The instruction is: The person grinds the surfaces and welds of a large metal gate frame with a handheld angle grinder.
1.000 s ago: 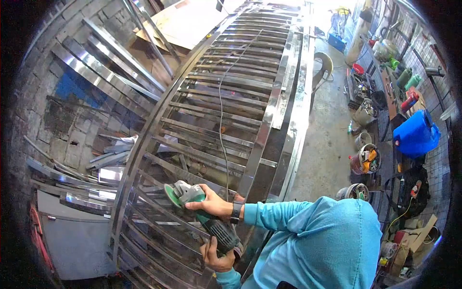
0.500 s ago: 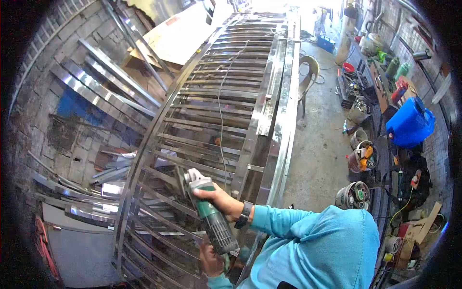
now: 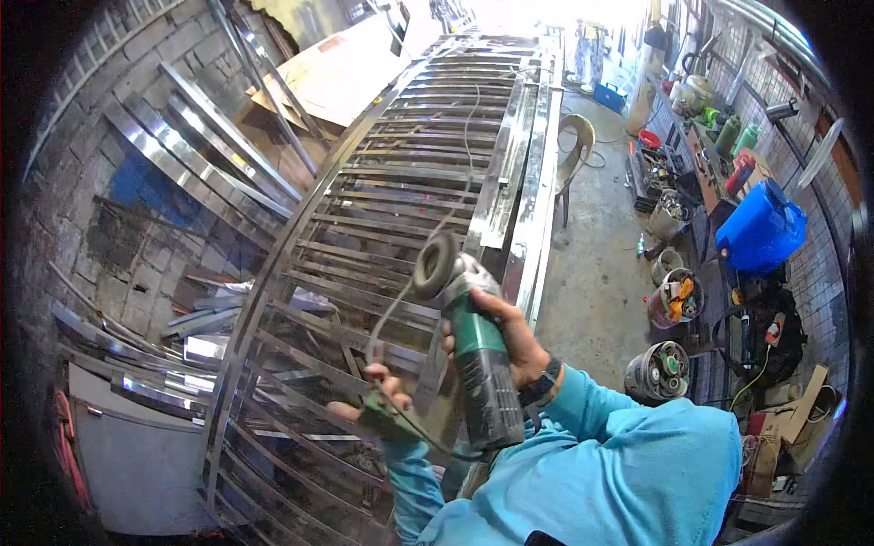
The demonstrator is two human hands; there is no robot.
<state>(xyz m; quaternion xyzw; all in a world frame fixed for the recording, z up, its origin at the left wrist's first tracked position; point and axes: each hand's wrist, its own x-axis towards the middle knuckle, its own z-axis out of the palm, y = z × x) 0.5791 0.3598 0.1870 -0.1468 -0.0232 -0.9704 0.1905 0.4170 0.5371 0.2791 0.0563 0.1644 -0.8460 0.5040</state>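
My right hand (image 3: 517,341), with a dark watch on its wrist, is closed around the green and black body of an angle grinder (image 3: 481,350). The grinder is tilted upward above a metal frame (image 3: 410,187), its round grey disc (image 3: 435,267) facing away to the left. From the tool's lower end a grey power cord (image 3: 375,338) runs past my left hand (image 3: 387,393) and up over the frame's bars. The left hand's fingers are curled at the cord, its thumb sticking out to the left. A greenish patch covers part of the left palm.
Polished metal lengths (image 3: 196,173) lean on the block wall at left, above a grey panel (image 3: 137,455). Along the right stand a chair (image 3: 575,150), buckets (image 3: 660,371), a blue jug (image 3: 763,232) and a tool-laden bench. A person (image 3: 590,55) is far back.
The grinder has lifted off the frame's bars and swung up and to the right in my right hand. My left hand has risen from below the tool to the cord at its left.
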